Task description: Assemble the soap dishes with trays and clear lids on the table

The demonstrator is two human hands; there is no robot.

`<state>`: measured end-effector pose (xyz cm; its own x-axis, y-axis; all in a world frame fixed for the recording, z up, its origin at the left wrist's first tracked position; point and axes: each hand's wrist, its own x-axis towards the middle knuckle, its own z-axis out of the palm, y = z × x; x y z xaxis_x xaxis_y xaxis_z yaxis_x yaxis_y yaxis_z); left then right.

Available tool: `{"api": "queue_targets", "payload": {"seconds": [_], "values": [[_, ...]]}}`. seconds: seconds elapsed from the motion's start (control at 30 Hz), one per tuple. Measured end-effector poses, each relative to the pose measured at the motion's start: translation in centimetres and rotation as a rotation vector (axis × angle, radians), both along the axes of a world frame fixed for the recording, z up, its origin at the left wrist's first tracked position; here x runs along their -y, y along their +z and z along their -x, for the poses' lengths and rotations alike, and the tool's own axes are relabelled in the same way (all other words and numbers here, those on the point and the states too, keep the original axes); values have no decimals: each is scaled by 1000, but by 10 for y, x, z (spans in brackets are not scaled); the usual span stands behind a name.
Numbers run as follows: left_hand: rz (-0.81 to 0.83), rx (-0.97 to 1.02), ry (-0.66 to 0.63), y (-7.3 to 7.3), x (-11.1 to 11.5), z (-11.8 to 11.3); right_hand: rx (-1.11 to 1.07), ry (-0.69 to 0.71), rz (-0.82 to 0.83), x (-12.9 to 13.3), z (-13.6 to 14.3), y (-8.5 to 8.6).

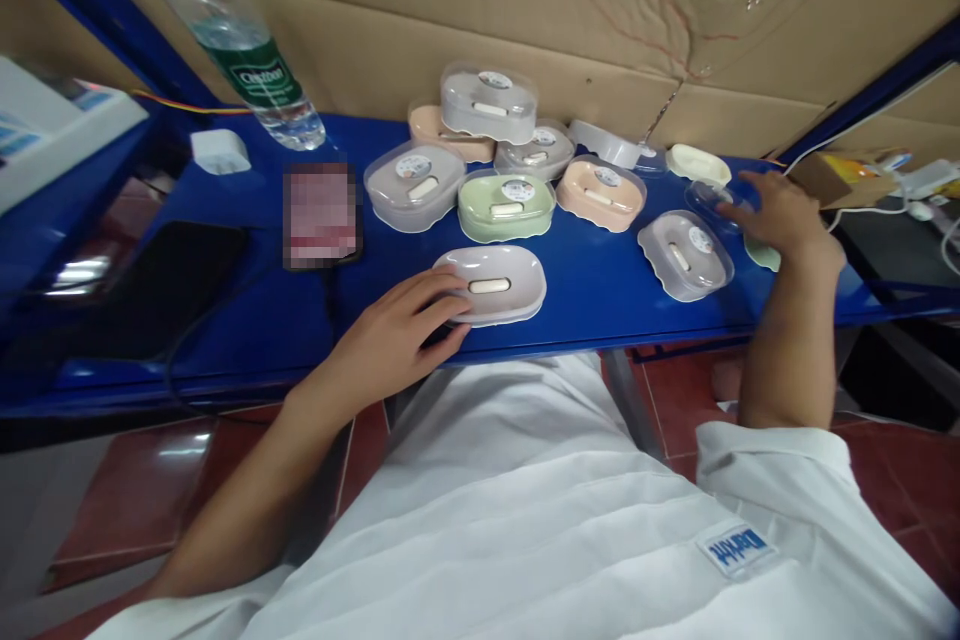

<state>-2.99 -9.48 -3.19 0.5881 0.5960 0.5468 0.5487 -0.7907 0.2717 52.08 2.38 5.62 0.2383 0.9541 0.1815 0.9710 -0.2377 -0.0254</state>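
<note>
My left hand (401, 325) has its fingers over the left end of an uncovered pale lilac soap dish (517, 298), with the thumb at its front side. A white strip lies in the middle of that dish. On the right, my right hand (784, 210) is open, thumb and fingers apart, over a clear plastic lid (709, 200); whether it touches the lid I cannot tell. Partly under this hand lies a green piece (763, 253). Left of it sits a lidded grey-lilac soap dish (686, 257). A cream dish (697, 163) stands just behind the clear lid.
Several lidded soap dishes stand behind, among them a green one (506, 207), a peach one (601, 195) and a stacked grey one (489, 102). A water bottle (262, 80), white adapter (219, 151) and phone (322, 217) are leftward. A cardboard wall (420, 30) backs the blue table (592, 295).
</note>
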Motion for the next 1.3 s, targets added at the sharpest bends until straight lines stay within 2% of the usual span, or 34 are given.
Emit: {"api": "queue_targets", "payload": {"seconds": [0.03, 0.1, 0.3, 0.43, 0.53, 0.57, 0.63, 0.7, 0.77, 0.83, 0.93, 1.07, 1.3], "values": [[10, -1, 0, 0, 0, 0, 2, -25, 111, -9, -8, -3], [27, -4, -1, -1, 0, 1, -17, -40, 204, -20, -15, -10], [65, 2, 9, -1, 0, 1, -81, -49, 177, -41, -17, -17], [78, 4, 15, 0, 2, 1, -49, -40, 33, -48, -14, -14], [64, 3, 26, 1, 4, 2, 9, -10, -266, -31, -3, -7], [55, 5, 31, 2, 5, 2, 5, 27, -389, -19, 6, -5], [33, 15, 41, 3, 7, 1, -67, 187, -596, 14, 36, -2], [16, 36, 44, 5, 8, 1, -212, 482, -700, 52, 83, -4], [17, 67, 49, 5, 8, 0, -304, 727, -633, 86, 139, -13], [31, 96, 58, 4, 7, 1, -375, 905, -435, 106, 193, -27], [87, 172, 49, 0, 4, 2, -362, 1034, -295, 113, 249, -50], [252, 304, 21, -3, 2, 4, -257, 1041, -262, 106, 273, -69], [256, 112, 49, 3, 4, 4, -277, 1064, -233, 103, 272, -74]]}}
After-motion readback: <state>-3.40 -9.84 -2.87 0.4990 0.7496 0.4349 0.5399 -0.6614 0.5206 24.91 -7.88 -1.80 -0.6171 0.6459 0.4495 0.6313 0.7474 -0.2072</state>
